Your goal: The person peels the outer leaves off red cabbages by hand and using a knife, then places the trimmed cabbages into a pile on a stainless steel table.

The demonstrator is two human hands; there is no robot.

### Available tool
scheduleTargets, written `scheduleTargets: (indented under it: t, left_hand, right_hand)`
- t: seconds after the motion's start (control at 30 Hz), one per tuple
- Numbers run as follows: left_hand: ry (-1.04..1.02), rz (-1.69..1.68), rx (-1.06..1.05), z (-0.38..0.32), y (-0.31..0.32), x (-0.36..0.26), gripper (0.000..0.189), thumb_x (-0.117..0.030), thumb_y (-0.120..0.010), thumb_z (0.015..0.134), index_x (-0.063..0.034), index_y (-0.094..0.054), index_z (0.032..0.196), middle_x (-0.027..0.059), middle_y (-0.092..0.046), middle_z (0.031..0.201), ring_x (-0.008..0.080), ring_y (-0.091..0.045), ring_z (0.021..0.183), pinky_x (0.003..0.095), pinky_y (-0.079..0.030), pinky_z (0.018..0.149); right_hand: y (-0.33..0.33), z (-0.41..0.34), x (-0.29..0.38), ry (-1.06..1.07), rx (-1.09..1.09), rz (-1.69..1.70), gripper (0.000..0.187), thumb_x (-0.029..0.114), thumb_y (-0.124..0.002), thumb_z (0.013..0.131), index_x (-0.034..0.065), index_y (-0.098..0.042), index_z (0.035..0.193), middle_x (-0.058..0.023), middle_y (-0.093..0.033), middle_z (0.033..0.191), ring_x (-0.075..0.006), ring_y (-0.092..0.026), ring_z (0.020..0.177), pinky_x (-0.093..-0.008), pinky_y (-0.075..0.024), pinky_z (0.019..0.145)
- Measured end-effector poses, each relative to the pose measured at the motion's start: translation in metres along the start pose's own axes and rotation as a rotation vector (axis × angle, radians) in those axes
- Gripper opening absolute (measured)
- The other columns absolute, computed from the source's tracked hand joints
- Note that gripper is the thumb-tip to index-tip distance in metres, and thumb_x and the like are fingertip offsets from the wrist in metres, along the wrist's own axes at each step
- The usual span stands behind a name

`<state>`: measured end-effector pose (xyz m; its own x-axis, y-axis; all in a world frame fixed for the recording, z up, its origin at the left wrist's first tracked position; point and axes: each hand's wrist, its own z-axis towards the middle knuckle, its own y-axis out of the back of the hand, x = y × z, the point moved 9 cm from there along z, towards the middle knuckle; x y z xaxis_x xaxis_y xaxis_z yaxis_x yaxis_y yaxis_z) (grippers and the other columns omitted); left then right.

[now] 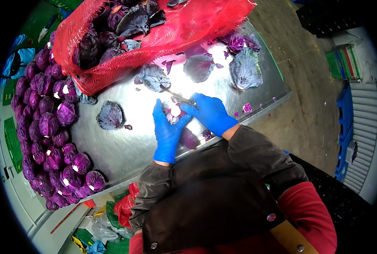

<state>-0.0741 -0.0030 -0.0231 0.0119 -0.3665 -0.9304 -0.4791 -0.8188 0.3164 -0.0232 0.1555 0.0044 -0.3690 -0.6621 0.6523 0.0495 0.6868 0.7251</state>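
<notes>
In a blue glove, my left hand [168, 133] holds a red cabbage [172, 111] with its pale cut stem turned up. My right hand [212, 114], also gloved in blue, is closed around a knife [178, 96]; its thumb reaches to the cabbage and the blade points up and left, over a loose outer leaf [153, 77]. Both hands are above a steel table [128, 158]. Trimmed red cabbages [49, 123] are piled at the table's left end. A red mesh sack [112, 74] lies open at the far side with untrimmed cabbages [88, 47] in it.
Loose leaves lie about the table: one [109, 115] to the left, one [199, 68] beyond my hands, one [246, 69] to the right. Small purple scraps [247, 108] are near the front edge. Black crates [328, 16] and blue pallets [345, 123] stand on the right.
</notes>
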Motion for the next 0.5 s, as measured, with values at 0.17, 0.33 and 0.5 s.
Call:
scheduleTargets:
  t: [0.17, 0.33, 0.5]
  left_hand:
    - [0.149, -0.175, 0.187, 0.02, -0.01, 0.008, 0.108, -0.032, -0.091, 0.069, 0.0031, -0.028, 0.149, 0.0191, -0.055, 0.13, 0.0283, -0.058, 0.117, 0.037, -0.048, 0.1]
    - [0.106, 0.012, 0.178, 0.028, -0.002, 0.01, 0.119, -0.041, -0.093, 0.063, 0.0106, -0.027, 0.146, 0.0205, -0.053, 0.137, 0.0266, -0.057, 0.121, 0.0349, -0.049, 0.098]
    - [0.168, -0.051, 0.275, 0.032, -0.005, -0.001, 0.118, -0.039, -0.093, 0.062, 0.0077, -0.027, 0.148, 0.0203, -0.053, 0.137, 0.0271, -0.058, 0.12, 0.0353, -0.05, 0.098]
  right_hand:
    - [-0.001, -0.01, 0.019, 0.262, -0.053, -0.23, 0.066, 0.051, -0.049, 0.097, 0.0135, -0.035, 0.15, -0.0143, -0.067, 0.082, -0.0318, -0.064, 0.058, -0.043, -0.0493, 0.052]
    - [-0.005, -0.012, 0.018, 0.209, 0.003, -0.301, 0.065, 0.043, -0.057, 0.094, 0.019, -0.038, 0.15, -0.0096, -0.068, 0.086, -0.028, -0.066, 0.062, -0.0387, -0.0516, 0.054]
    - [-0.01, -0.014, 0.018, 0.293, -0.036, -0.25, 0.071, 0.048, -0.048, 0.097, 0.0154, -0.025, 0.155, -0.0123, -0.067, 0.08, -0.0302, -0.065, 0.059, -0.0419, -0.0495, 0.051]
